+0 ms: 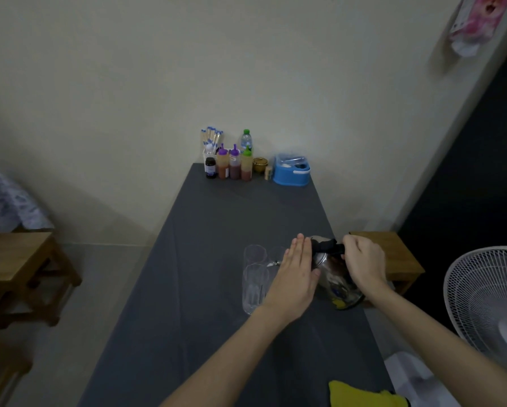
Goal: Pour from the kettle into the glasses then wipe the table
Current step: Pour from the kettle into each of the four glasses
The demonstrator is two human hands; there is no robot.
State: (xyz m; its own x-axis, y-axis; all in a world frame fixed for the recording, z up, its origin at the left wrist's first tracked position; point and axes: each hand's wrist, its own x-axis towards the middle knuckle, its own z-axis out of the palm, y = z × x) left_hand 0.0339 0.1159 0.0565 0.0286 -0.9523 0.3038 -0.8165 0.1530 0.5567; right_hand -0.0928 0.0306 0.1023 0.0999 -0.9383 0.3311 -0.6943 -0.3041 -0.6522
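Note:
A shiny steel kettle [336,282] with a black handle is tilted to the left over the grey table [205,289]. My right hand [364,264] is closed around the handle. My left hand [297,274] lies flat, fingers together, against the kettle's lid side. The spout points at the clear glasses: a near tall glass [253,289], a far glass [254,254] behind it, and a third glass [277,252] partly hidden by my left hand. A yellow cloth [364,395] lies at the table's near right edge.
Sauce bottles [234,163], a water bottle [246,141], a chopstick holder [210,139] and a blue container [292,171] stand at the far end by the wall. Wooden stools stand left [20,268] and right [393,254]. A white fan [490,301] is close on the right.

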